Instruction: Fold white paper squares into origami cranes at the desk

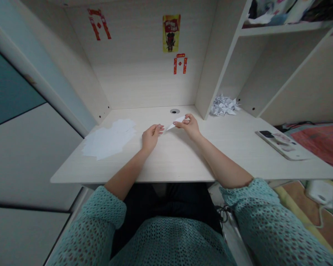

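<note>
A small folded piece of white paper (175, 123) is held just above the pale wooden desk (169, 162), near its middle back. My right hand (189, 125) pinches the paper's right end with closed fingers. My left hand (152, 135) sits just left of the paper's pointed tip, fingers curled, fingertips at or very near the tip. Whether the left hand actually grips the paper is unclear. Both forearms reach in from teal knitted sleeves.
A loose spread of white paper sheets (108, 139) lies on the desk's left. A heap of folded paper shapes (224, 105) sits in the right shelf nook. A phone (281, 144) rests at the desk's right. A cable hole (174, 111) is behind the hands.
</note>
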A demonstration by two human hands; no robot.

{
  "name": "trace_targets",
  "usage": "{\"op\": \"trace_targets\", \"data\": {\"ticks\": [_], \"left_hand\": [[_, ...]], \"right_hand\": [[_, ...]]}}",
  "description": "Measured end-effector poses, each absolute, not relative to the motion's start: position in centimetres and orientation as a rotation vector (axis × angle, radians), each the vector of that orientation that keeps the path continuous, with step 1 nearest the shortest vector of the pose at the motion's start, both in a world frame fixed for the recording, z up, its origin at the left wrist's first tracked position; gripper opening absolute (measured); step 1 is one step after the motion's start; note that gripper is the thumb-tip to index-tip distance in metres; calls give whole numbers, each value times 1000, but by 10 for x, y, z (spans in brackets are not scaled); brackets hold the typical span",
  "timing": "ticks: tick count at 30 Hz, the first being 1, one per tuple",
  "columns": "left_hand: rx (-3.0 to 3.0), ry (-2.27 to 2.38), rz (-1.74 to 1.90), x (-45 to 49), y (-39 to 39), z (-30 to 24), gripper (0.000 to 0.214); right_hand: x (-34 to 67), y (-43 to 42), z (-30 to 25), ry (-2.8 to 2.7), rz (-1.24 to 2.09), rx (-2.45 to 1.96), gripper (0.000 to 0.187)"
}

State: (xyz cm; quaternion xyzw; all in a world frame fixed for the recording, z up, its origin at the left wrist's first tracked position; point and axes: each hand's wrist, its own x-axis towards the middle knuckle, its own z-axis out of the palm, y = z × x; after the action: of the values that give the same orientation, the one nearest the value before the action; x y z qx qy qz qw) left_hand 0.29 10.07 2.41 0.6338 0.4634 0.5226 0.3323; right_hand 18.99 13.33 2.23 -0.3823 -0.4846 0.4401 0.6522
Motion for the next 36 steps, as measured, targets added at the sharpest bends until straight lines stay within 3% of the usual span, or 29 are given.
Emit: {"op": "trace_targets", "data": {"ticks": [7, 19, 24, 36], "left_hand": [[1835, 1251, 1261, 5, 99, 21, 24], [1617, 1083, 1209, 11, 107, 15, 29], [1586, 1039, 1202, 12, 108, 14, 27], [1601, 1065, 1123, 11, 106, 13, 29]], "right_hand": [[174, 122, 24, -1263, 1024, -833, 56], [166, 113, 27, -1295, 988, -860, 66], [163, 114, 24, -1343, 1101, -1018, 37], [167, 117, 19, -1364, 1120, -1015, 33]]}}
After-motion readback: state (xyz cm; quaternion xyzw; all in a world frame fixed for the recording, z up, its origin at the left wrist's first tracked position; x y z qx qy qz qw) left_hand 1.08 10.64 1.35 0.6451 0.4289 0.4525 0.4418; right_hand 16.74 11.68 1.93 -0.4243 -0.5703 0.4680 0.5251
